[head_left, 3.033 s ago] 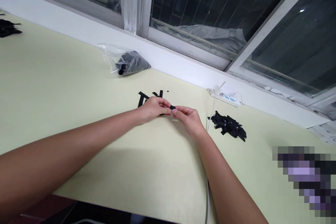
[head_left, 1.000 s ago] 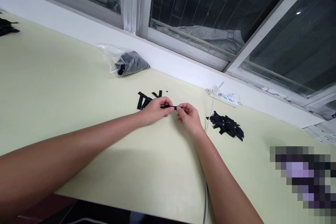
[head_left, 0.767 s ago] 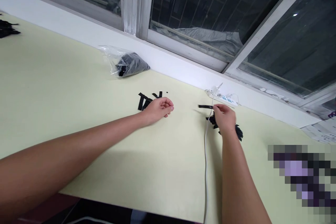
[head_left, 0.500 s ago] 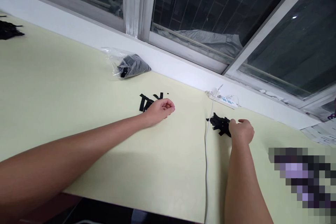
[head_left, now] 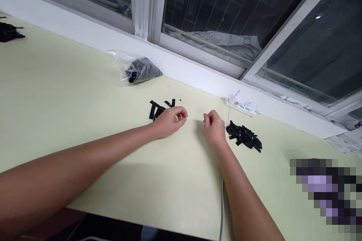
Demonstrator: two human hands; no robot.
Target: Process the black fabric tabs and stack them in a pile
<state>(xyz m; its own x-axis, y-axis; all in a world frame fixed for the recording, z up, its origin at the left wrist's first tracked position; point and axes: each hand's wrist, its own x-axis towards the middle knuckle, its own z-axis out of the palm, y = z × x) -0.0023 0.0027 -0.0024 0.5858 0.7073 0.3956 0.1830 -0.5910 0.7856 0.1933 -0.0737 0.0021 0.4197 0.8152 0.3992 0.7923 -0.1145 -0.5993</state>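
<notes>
My left hand (head_left: 170, 120) rests low over the table with its fingers curled and the thumb close to the fingertips. Anything between them is too small to make out. Beside and partly behind it lie several short black strips (head_left: 159, 112). Facing it from the right, my right hand (head_left: 214, 127) is closed, thumb against the bent fingers, and what it may hold is hidden. Just right of that wrist is a heap of black strips (head_left: 244, 135) with small shiny spots, and no hand touches it.
A clear plastic bag (head_left: 144, 70) with black contents lies near the wall. A white power strip (head_left: 240, 108) stands at the back, and a white cable (head_left: 222, 203) runs forward under my right arm. Another black heap (head_left: 10, 32) is far left. A pixelated patch (head_left: 325, 188) covers the right side.
My right hand has left the black heap and moved left, close to my left hand, uncovering the heap's right part. The left hand has stayed nearly still.
</notes>
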